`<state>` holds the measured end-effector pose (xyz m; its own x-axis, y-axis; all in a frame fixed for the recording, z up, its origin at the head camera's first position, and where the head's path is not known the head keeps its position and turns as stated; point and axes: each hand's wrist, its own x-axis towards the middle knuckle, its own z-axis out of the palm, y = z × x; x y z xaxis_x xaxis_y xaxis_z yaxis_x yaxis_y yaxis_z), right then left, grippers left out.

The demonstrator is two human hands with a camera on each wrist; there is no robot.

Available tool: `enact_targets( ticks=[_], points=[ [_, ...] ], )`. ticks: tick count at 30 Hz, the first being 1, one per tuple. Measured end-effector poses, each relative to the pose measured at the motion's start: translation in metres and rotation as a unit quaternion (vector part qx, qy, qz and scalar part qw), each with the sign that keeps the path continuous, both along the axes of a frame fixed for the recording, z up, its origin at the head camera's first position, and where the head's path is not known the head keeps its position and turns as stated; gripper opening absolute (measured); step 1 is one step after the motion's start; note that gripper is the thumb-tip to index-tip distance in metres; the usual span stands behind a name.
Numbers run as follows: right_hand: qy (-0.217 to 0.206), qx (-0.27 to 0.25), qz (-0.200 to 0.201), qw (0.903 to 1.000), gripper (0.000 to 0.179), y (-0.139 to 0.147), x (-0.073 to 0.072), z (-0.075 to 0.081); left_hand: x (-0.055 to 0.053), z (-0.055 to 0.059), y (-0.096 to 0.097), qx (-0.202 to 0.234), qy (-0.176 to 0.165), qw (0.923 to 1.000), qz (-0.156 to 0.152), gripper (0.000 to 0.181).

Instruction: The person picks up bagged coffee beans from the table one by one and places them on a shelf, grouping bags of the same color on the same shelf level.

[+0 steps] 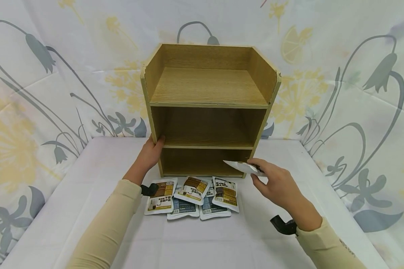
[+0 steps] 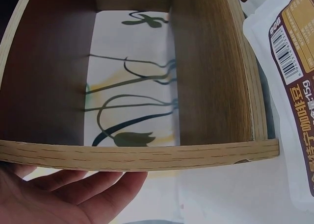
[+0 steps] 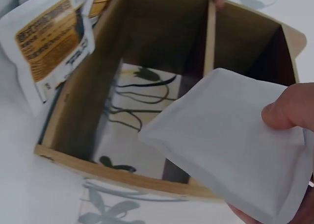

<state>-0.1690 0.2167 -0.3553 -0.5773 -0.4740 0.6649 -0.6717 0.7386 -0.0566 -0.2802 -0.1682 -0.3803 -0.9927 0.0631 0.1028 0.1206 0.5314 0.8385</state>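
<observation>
A small wooden shelf (image 1: 207, 105) stands upright on the white table. My left hand (image 1: 150, 151) grips its left side panel, the thumb at the front edge; in the left wrist view, fingers (image 2: 105, 192) lie along the panel's outer face. My right hand (image 1: 277, 183) pinches a flat pouch (image 1: 244, 167) near the shelf's lower right corner. The right wrist view shows this pouch's plain white face (image 3: 225, 140) with the thumb on it. Several coffee pouches lie overlapping before the shelf, some with brown labels (image 1: 192, 189), others with blue labels (image 1: 213, 207).
The shelf has an open top tray (image 1: 208, 84) and two compartments below. Through the bottom compartment, the wrist views show patterned cloth (image 2: 130, 87) behind. Flower-printed cloth (image 1: 340, 93) hangs around the white tabletop (image 1: 202, 243).
</observation>
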Motion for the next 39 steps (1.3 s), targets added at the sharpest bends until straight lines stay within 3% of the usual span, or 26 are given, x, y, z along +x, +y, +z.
enact_targets(
  ticks=[6,13,16,29,39],
  points=[
    [0.013,-0.017,0.012,0.9997,0.048,-0.003,0.001,0.010,0.001,0.000,0.001,0.002,-0.002,1.0000,0.000,0.068],
    [0.061,-0.031,0.049,0.9965,0.039,-0.006,0.001,0.025,0.001,0.001,0.001,0.000,-0.001,1.0000,0.000,0.068],
    [0.086,-0.048,0.068,0.9928,0.031,-0.008,0.001,0.032,0.001,0.000,0.001,-0.001,-0.004,1.0000,0.002,0.068],
    [0.163,-0.076,0.099,0.9788,0.031,-0.021,0.000,0.062,0.002,-0.001,0.000,0.007,-0.012,0.9999,0.003,0.069],
    [0.204,-0.157,0.100,0.9611,0.022,-0.031,-0.001,0.078,0.001,-0.001,0.001,0.012,0.002,0.9999,-0.005,0.068]
  ],
)
